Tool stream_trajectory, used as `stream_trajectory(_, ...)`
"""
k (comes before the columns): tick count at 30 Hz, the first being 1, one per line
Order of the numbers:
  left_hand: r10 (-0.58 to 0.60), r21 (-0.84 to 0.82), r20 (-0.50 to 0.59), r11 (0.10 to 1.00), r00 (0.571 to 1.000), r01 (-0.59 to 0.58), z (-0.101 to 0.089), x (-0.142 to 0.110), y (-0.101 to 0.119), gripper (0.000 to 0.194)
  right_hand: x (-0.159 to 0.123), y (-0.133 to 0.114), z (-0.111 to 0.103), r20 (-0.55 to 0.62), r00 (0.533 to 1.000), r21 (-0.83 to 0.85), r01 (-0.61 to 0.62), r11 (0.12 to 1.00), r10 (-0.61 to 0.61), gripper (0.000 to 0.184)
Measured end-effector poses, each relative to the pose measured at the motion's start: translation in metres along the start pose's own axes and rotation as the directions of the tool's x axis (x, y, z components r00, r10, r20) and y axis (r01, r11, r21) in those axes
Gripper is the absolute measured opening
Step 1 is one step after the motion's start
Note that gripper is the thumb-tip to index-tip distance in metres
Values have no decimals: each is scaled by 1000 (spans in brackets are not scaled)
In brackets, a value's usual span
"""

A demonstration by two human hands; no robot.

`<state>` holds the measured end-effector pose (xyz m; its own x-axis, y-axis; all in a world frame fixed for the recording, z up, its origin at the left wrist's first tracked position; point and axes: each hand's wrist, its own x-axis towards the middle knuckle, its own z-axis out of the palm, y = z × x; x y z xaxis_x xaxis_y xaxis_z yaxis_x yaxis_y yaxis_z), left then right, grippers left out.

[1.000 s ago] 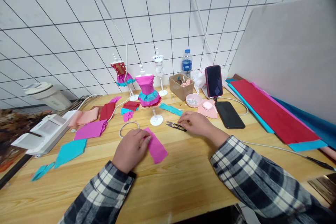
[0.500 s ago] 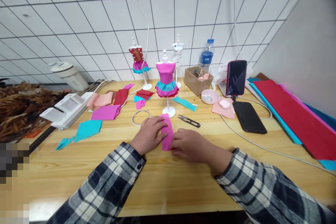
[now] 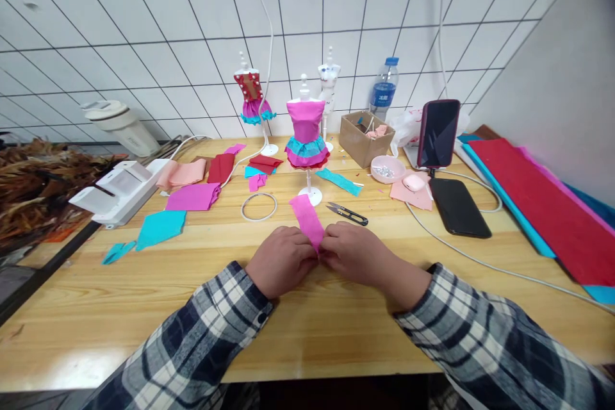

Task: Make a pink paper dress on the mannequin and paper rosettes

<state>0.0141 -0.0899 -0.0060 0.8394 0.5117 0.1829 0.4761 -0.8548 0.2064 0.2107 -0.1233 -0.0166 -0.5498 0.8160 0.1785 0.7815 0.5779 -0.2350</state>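
A pink strip of crepe paper (image 3: 306, 218) lies on the wooden table, its near end pinched between both hands. My left hand (image 3: 282, 261) is closed on that end from the left, its fingertips partly hidden. From the right, my right hand (image 3: 354, 252) grips the same end, fingers curled. Just beyond the strip stands a small white mannequin in a pink dress (image 3: 306, 125) with a ruffled blue, pink and red skirt. Black thread snips (image 3: 346, 213) rest to the right of the strip, and a thin ring (image 3: 259, 207) lies to its left.
Folded paper pieces (image 3: 192, 197) and a white plastic holder (image 3: 120, 191) sit on the left. Two more mannequins, a cardboard box (image 3: 362, 144), a pink dish of beads (image 3: 387, 169) and a bottle (image 3: 384, 90) stand behind. Phones, a cable and long paper sheets (image 3: 542, 198) occupy the right.
My left hand has slid from beside the strip's middle down to its near end, meeting my right hand. The strip now slants, far end to the left. The view has shifted slightly.
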Motion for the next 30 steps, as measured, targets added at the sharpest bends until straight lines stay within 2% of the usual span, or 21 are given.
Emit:
stream_trajectory(6,-35,-45,34,998,999,37,-5,0,-4,16,1,-1,6,36,999,76,-31,997,29,13)
stream_trajectory(12,-105,38,79,994,991,103,-4,1,-4,17,3,-2,7,41,986,86,-164,983,161,14)
stream_trajectory(18,-83,50,77,996,994,79,0,1,-4,22,5,-5,7,53,990,47,-133,990,130,18)
stream_trajectory(24,-91,93,8,992,996,90,-1,1,0,20,3,-7,4,26,993,-5,-112,994,112,19)
stream_trajectory(30,-111,57,62,993,992,107,0,2,-1,22,3,-8,2,51,984,-38,-172,984,173,17)
